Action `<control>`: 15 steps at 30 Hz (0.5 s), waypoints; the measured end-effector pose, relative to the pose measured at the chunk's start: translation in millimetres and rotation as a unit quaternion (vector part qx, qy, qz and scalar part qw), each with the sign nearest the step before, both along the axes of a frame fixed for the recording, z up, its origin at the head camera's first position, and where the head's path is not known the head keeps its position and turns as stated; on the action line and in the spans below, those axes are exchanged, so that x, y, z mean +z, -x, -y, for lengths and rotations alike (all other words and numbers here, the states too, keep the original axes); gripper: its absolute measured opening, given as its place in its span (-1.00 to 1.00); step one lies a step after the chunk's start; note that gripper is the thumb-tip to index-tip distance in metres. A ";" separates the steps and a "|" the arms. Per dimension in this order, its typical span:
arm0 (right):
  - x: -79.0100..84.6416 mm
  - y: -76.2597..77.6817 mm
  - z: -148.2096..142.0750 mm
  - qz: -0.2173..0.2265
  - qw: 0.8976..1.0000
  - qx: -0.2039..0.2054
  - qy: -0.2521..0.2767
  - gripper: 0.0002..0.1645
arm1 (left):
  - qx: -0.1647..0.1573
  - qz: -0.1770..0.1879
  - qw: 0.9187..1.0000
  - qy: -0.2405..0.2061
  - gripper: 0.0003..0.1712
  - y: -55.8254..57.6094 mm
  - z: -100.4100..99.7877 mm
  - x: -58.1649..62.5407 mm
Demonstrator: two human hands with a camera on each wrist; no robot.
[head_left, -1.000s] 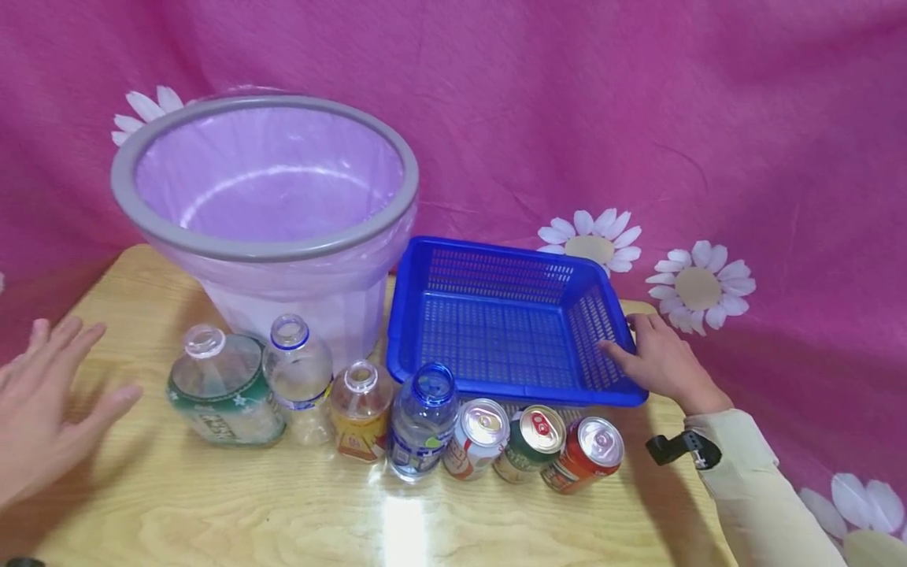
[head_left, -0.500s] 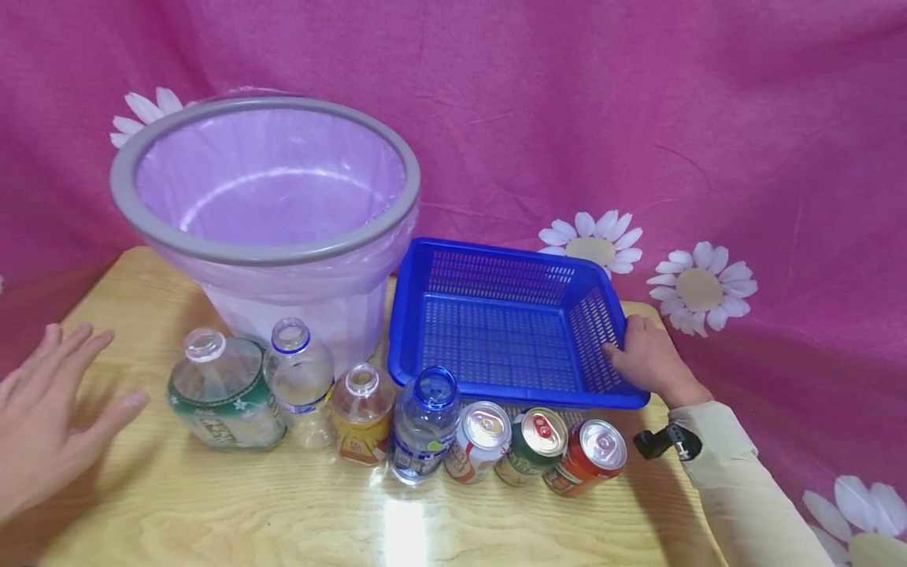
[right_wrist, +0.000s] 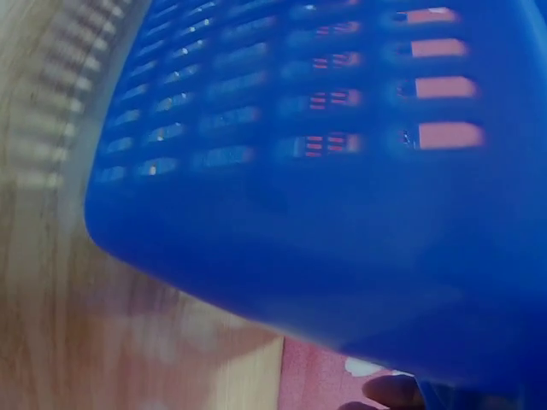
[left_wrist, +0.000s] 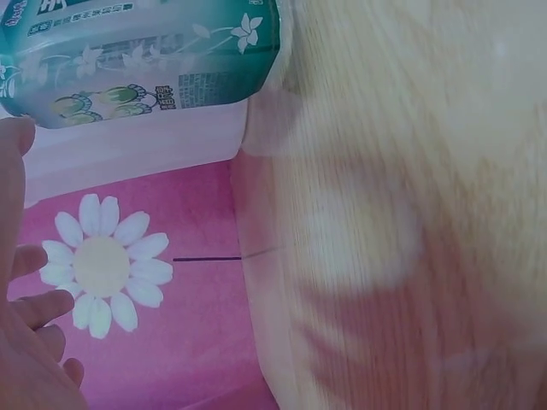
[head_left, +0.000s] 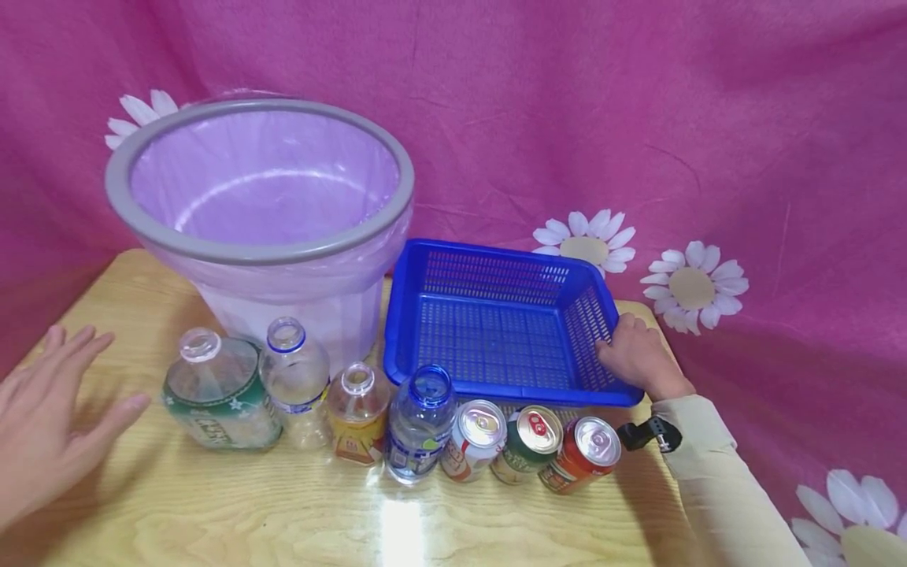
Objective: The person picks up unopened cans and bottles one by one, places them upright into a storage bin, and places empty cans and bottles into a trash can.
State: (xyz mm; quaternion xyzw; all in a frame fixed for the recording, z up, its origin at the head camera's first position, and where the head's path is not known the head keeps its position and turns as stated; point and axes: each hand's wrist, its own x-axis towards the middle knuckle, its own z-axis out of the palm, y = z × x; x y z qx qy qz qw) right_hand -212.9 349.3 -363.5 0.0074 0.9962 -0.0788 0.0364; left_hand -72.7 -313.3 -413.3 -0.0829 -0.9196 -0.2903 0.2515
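Note:
My right hand [head_left: 641,356] grips the right rim of a blue plastic basket [head_left: 496,390], thumb over the inner wall and fingers on the outside. The right wrist view is mostly filled by the basket's slotted wall [right_wrist: 282,231]. At the left my left hand [head_left: 60,421] hovers with fingers spread, holding nothing, beside a clear bottle with a green label [head_left: 223,417]. Right of that bottle stand a clear bottle with a blue neck ring [head_left: 298,378], a yellow-labelled bottle [head_left: 357,429] and a blue-tinted bottle [head_left: 421,429], all uncapped.
A bin with a grey rim [head_left: 258,253] and a plastic liner stands behind the bottles. In front of the basket are a white can [head_left: 476,441], a green can [head_left: 527,445] and a red can [head_left: 581,454]. A pink flowered cloth [head_left: 496,118] hangs behind the wooden table [head_left: 283,520].
My right wrist and forearm have swung inward to the left while the hand stays on the basket's rim. The left hand has barely shifted. Basket, bottles and cans keep their places.

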 end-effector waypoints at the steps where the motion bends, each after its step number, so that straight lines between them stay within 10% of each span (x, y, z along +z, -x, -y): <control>1: -0.6 -0.3 0.6 -0.003 1.000 -0.001 -0.005 -0.33 | 0.002 -0.005 1.000 -0.001 -0.14 0.3 -0.3 -0.2; 15: -8.1 -2.4 6.8 -0.030 0.999 -0.035 -0.016 -0.31 | -0.008 -0.015 1.000 -0.014 -0.16 3.9 -5.1 -3.9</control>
